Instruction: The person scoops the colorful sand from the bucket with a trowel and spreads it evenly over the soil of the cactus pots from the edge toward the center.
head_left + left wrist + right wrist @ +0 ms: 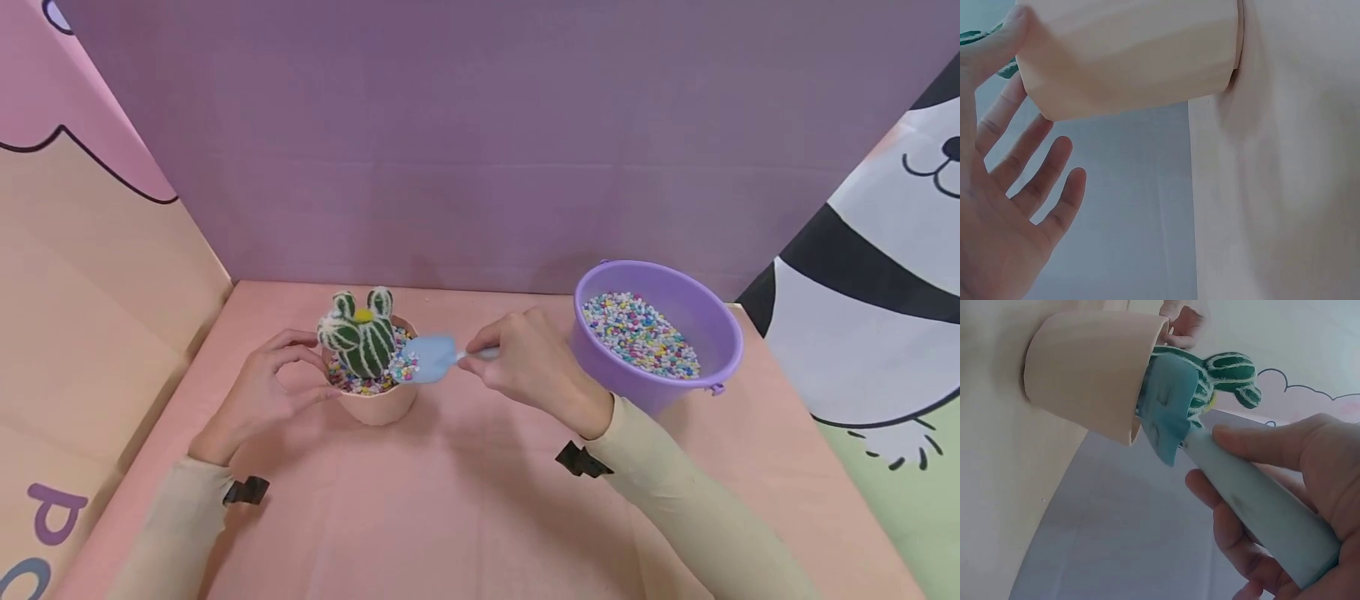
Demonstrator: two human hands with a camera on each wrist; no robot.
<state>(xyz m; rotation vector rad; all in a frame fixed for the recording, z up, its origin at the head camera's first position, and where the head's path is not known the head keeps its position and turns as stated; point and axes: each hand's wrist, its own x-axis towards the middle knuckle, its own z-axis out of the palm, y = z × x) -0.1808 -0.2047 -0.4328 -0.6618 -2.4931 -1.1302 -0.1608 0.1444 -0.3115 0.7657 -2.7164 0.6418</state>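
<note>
A green cactus with white stripes [366,350] and a yellow top stands in a pale peach flower pot [378,407] among colourful beads. My left hand [273,385] holds the pot at its left rim, thumb in front and forefinger behind; the other fingers spread past it in the left wrist view. With my right hand [525,358] I grip the handle of a light blue toy shovel [435,358]. Its blade reaches over the pot's right rim, tilted down beside the cactus, with beads [406,367] at its tip. The right wrist view shows the blade's back [1172,381] against the cactus.
A purple bucket [652,333], partly filled with many-coloured beads [637,337], stands to the right, behind my right forearm. The pink-covered table [465,500] meets a purple wall [480,167] at the back. Printed panels stand at both sides, a panda [885,317] on the right one.
</note>
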